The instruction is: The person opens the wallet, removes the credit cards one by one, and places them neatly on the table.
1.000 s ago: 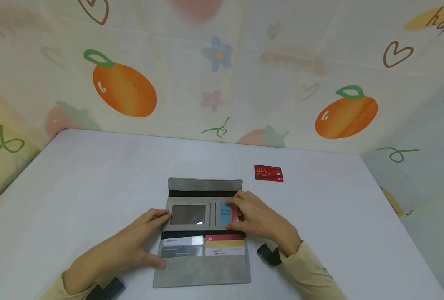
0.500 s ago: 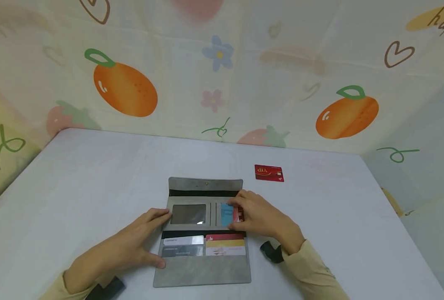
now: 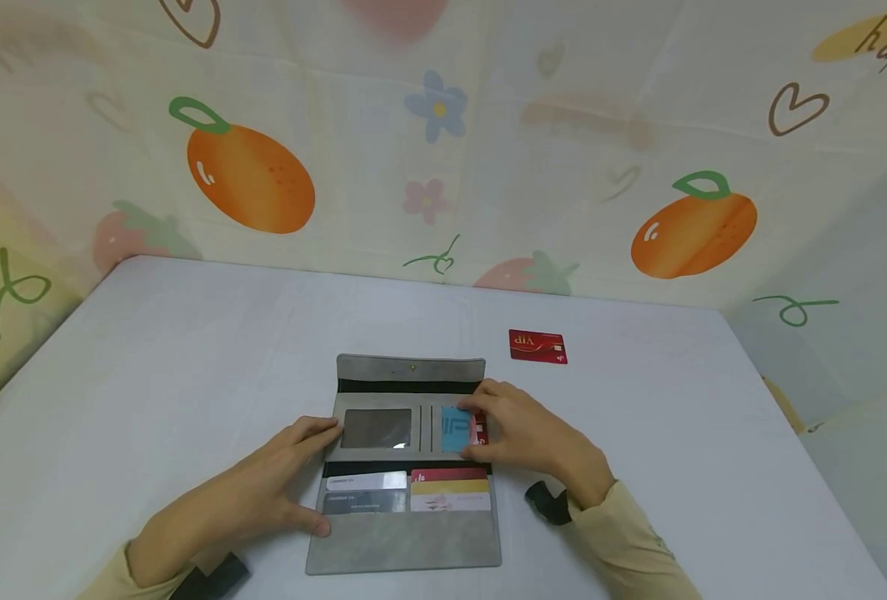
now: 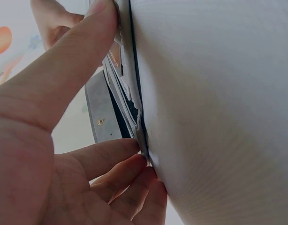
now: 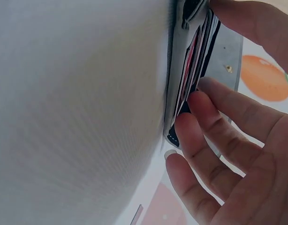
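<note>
Your wallet (image 3: 406,467) lies open flat near the front edge of the table (image 3: 151,350), about midway between its left and right edges, flap toward the back edge. Your left hand (image 3: 241,500) rests on the wallet's left edge: fingers nearly straight, fingertips at the clear window pocket (image 3: 375,428), thumb on the lower left part beside the stacked cards (image 3: 364,492). In the left wrist view the left hand (image 4: 45,140) shows the thumb lying straight along the wallet (image 4: 120,89) edge and the other fingers lightly bent under that edge against the table (image 4: 219,112); it presses, it grips nothing.

Your right hand (image 3: 529,437) is on the wallet's upper right part, thumb and forefinger pinching the blue card (image 3: 454,429), which sits partly out of a vertical slot, over a red card (image 3: 478,429) in the slot beside it. In the right wrist view the right hand (image 5: 238,140) has its fingertips on the card edges standing out of the wallet (image 5: 188,79); table (image 5: 78,108) fills the left of that view.

Lower right pocket holds red, yellow and white cards (image 3: 449,489). A loose VIP card (image 3: 537,346) lies flat on the table, well apart from the wallet, toward the back right corner. Black straps show at both wrists. Fruit-print sheet (image 3: 443,142) stands behind the back edge.
</note>
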`<action>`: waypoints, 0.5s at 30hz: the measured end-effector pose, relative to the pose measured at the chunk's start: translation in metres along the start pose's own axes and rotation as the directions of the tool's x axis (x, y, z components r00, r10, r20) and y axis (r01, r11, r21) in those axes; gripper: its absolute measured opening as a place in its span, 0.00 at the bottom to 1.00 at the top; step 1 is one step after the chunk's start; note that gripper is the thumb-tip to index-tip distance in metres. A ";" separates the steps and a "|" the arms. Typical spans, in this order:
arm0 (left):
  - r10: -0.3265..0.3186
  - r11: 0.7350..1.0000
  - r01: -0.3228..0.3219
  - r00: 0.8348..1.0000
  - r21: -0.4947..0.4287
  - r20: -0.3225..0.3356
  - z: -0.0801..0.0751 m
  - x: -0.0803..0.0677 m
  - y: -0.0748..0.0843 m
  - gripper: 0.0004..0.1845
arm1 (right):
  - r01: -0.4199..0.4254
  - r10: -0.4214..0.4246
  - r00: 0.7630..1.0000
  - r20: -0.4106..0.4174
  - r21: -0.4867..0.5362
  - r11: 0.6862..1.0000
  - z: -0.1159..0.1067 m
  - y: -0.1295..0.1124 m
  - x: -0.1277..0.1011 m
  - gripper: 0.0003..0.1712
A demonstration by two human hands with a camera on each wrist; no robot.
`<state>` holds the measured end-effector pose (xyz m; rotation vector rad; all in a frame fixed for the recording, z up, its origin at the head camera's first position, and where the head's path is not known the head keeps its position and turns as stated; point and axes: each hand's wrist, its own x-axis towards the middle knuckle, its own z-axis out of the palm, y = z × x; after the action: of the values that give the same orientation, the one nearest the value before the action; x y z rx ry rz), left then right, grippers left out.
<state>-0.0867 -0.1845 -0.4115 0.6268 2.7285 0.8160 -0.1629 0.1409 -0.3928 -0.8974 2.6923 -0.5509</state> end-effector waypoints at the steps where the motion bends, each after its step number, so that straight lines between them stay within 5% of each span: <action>1: -0.001 1.000 0.001 1.000 0.000 0.002 0.000 0.000 0.000 0.61 | 0.002 -0.002 1.000 0.001 0.001 1.000 0.000 0.000 0.000 0.31; 15: -0.024 1.000 0.024 1.000 -0.014 0.019 0.000 0.001 0.002 0.61 | 0.041 -0.041 0.999 -0.002 -0.010 0.999 0.002 0.001 0.001 0.32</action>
<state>-0.0873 -0.1829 -0.4105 0.5941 2.7059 0.8193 -0.1633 0.1406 -0.3956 -0.9577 2.6859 -0.5477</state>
